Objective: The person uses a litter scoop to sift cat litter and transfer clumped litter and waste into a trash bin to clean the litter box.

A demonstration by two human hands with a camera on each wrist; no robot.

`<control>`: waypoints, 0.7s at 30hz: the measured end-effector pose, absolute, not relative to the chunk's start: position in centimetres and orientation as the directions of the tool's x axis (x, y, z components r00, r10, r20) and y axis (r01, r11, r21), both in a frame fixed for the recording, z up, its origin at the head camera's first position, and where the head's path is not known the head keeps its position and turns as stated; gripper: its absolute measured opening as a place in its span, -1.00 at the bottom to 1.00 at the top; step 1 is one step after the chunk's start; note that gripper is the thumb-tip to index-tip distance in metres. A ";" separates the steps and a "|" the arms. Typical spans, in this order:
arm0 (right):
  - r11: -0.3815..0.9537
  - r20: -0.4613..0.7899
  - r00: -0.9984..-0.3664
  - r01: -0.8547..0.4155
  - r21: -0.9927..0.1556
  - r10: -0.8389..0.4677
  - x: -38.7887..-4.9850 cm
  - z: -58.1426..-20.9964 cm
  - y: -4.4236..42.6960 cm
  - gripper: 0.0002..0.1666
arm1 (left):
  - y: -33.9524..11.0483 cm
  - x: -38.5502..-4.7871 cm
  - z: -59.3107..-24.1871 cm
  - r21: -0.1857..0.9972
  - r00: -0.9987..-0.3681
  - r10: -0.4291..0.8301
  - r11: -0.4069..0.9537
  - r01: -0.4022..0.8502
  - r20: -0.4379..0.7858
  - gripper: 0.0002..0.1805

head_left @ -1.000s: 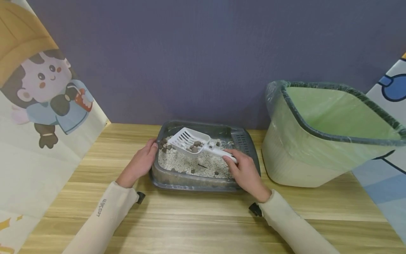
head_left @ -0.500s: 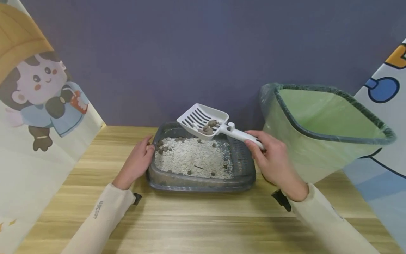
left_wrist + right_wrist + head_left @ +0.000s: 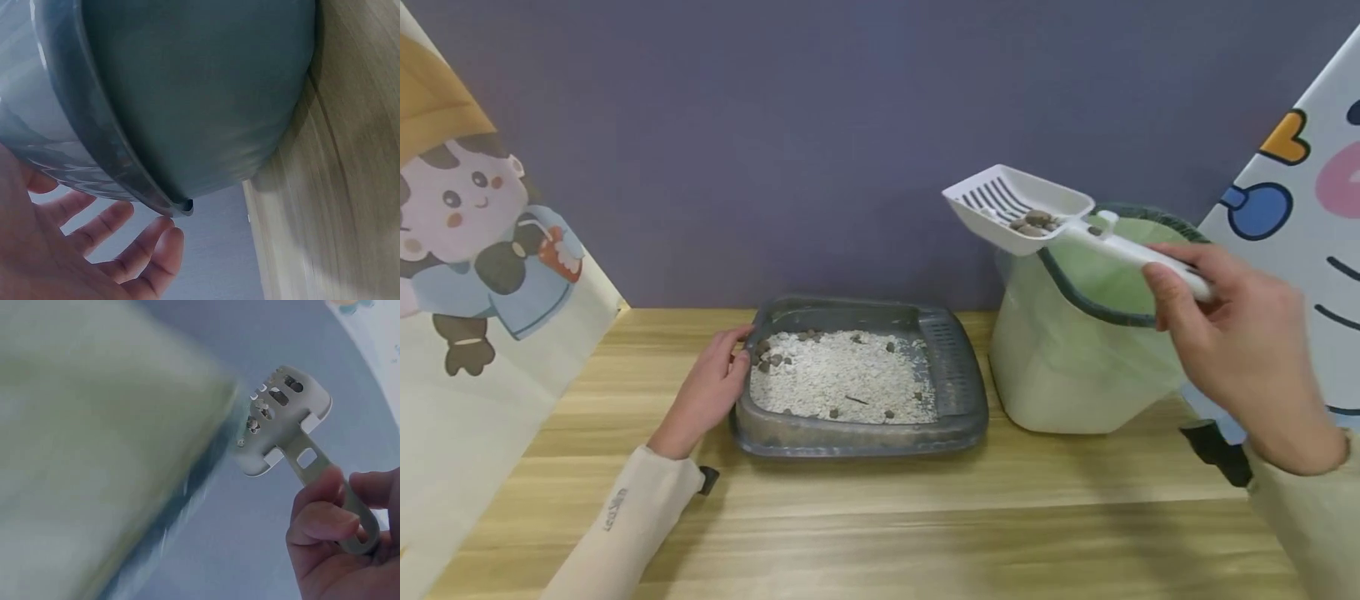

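Observation:
My right hand (image 3: 1247, 342) grips the handle of a white slotted litter scoop (image 3: 1037, 196), raised level with the bin's rim. Several brown clumps (image 3: 1036, 222) lie in the scoop near its handle. From below, the right wrist view shows the scoop (image 3: 287, 419) with bits visible through its slots. On the table, a grey litter box (image 3: 857, 440) holds pale litter (image 3: 842, 375) and more brown clumps, mostly along its edges. My left hand (image 3: 703, 392) rests against the box's left side, its fingers spread loosely by the rim in the left wrist view (image 3: 106, 244).
Right of the box stands a pale bin (image 3: 1067, 375) with a dark rim and a clear liner, partly behind the scoop. A purple wall (image 3: 775, 150) rises behind the wooden table (image 3: 865, 533). Cartoon-printed panels flank both sides.
The scoop has risen out of the litter box and moved right with its clumps, up to the bin's left edge. My left hand has stayed at the box.

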State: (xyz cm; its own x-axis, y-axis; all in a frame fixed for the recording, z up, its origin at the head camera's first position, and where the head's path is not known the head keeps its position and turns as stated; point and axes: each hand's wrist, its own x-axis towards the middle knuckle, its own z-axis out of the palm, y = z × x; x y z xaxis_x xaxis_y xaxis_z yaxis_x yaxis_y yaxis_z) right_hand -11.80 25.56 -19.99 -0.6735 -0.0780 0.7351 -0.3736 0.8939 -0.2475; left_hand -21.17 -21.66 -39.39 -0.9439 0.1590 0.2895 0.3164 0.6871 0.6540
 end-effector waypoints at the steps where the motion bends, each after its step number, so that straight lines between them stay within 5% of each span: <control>1: 0.905 0.731 -0.681 -0.341 -0.253 -0.052 -11.7 -19.6 26.3 -0.68 | -21.7 -21.1 -39.4 0.656 -0.943 0.161 0.685 0.318 0.290 -0.51; 6: 0.907 0.714 -0.699 -0.271 -0.322 0.044 -11.8 -19.4 30.1 -0.61 | -21.8 -21.0 -39.4 0.656 -0.944 0.164 0.685 0.318 0.286 -0.51; 11: 0.891 0.770 -0.638 -0.334 -0.308 0.027 -12.6 -20.5 33.7 -0.63 | -21.8 -21.1 -39.6 0.660 -0.943 0.164 0.679 0.322 0.291 -0.51; 21: 0.913 0.777 -0.622 -0.256 -0.318 0.096 -13.0 -23.0 37.2 -0.65 | -21.8 -21.0 -39.3 0.652 -0.943 0.165 0.688 0.319 0.288 -0.52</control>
